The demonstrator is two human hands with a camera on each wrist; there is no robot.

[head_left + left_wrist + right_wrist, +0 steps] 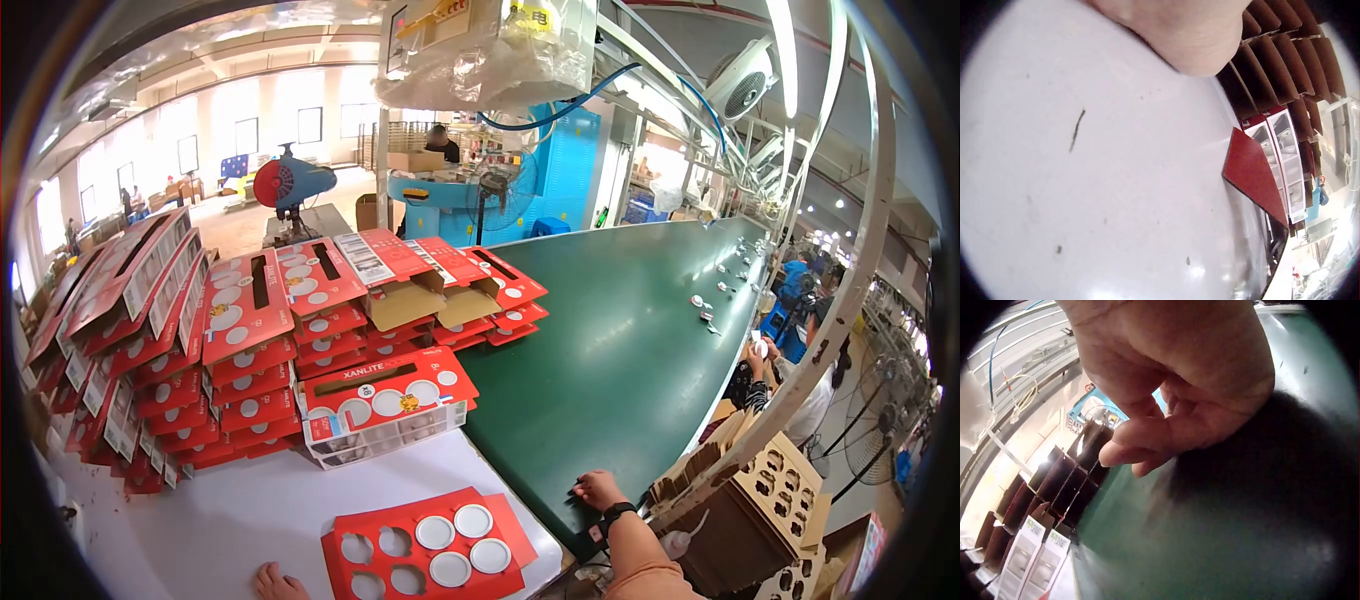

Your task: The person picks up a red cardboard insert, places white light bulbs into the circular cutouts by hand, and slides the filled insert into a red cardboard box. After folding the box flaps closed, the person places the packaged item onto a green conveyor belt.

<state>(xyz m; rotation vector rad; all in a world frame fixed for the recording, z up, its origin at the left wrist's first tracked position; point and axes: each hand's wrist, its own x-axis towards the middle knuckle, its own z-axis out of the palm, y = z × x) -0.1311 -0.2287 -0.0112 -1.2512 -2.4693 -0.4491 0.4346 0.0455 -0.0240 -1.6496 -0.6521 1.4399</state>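
On the white tabletop (250, 500), my left hand (278, 582) rests beside a red cardboard sheet (370, 518) with round cut-outs. Its fingers are relaxed and grip nothing; in the left wrist view only part of the hand (1191, 31) shows at the top. Several white round discs (435, 532) fill the sheet's right-hand holes, while the left-hand ones are bare. My right hand (600, 490), with a dark band at the wrist, is over the near end of the green conveyor belt (590, 350). In the right wrist view its fingers (1141, 434) hang loosely curled around nothing.
Red printed cartons (240, 310) are stacked at the left, with one filled carton (385, 400) in front. Small white parts (700, 302) lie along the belt's far right side. Brown cardboard inserts (775, 490) stand right of my right arm, near a slanted metal post (850, 290).
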